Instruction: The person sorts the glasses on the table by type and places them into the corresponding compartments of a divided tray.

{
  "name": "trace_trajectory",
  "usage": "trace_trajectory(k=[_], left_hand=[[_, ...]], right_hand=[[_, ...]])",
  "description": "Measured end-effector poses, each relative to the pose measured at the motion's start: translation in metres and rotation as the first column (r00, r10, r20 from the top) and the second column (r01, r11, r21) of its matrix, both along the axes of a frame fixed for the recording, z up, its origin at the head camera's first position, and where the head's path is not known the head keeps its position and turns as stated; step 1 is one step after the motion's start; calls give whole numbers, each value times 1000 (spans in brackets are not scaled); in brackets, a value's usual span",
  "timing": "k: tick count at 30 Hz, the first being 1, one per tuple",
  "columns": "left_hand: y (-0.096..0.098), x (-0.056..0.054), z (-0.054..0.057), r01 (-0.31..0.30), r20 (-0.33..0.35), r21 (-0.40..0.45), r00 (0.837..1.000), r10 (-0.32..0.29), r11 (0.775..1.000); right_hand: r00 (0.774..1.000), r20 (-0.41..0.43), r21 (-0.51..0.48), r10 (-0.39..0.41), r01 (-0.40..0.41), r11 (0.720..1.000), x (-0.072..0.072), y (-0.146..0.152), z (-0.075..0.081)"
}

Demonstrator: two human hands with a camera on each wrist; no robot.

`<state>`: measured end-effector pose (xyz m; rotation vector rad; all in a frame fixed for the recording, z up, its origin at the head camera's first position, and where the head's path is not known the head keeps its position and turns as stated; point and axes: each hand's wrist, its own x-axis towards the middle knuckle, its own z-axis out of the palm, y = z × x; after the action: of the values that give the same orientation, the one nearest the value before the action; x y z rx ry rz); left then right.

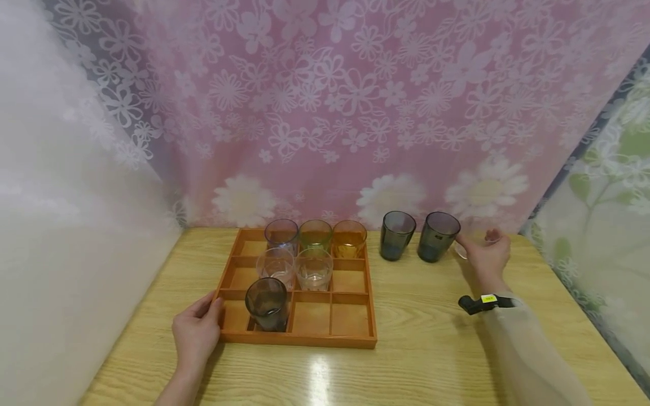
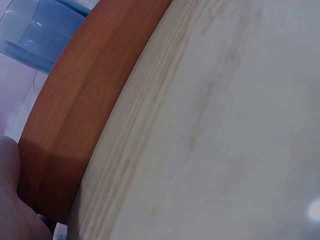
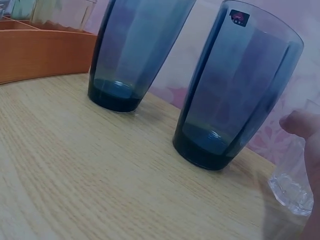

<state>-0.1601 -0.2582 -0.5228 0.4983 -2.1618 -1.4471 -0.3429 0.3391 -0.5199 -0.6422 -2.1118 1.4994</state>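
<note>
On the table lies a wooden divided tray; my left hand holds its front left side, thumb on the rim. My right hand grips a clear glass at the far right, its body mostly covered by the hand in the head view. The lower part of this glass shows in the right wrist view. Immediately left of that hand stand two dark grey glasses, upright and apart. In the tray's front row sits another dark glass, slightly tilted.
Blue-tinted, green and amber glasses occupy the tray's back row. Two clear glasses sit in its middle row. A flowered pink curtain hangs behind the table.
</note>
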Motion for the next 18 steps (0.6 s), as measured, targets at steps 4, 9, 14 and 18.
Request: trace_trajectory(k=[4, 9, 14, 18], left_hand=[[0, 0, 0, -3, -5, -4, 1000, 3, 1000], [1, 1, 2, 2, -8, -11, 1000, -2, 1000], [0, 0, 0, 3, -6, -15, 1000, -3, 1000], [-1, 0, -3, 4, -19, -24, 1000, -4, 1000]], right_hand=[[1000, -23, -22, 18, -18, 1000, -1, 2, 0], [999, -32, -23, 23, -24, 999, 0, 4, 1], [999, -34, -37, 29, -30, 999, 4, 6, 4], [999, -33, 10, 36, -35, 999, 12, 10, 10]])
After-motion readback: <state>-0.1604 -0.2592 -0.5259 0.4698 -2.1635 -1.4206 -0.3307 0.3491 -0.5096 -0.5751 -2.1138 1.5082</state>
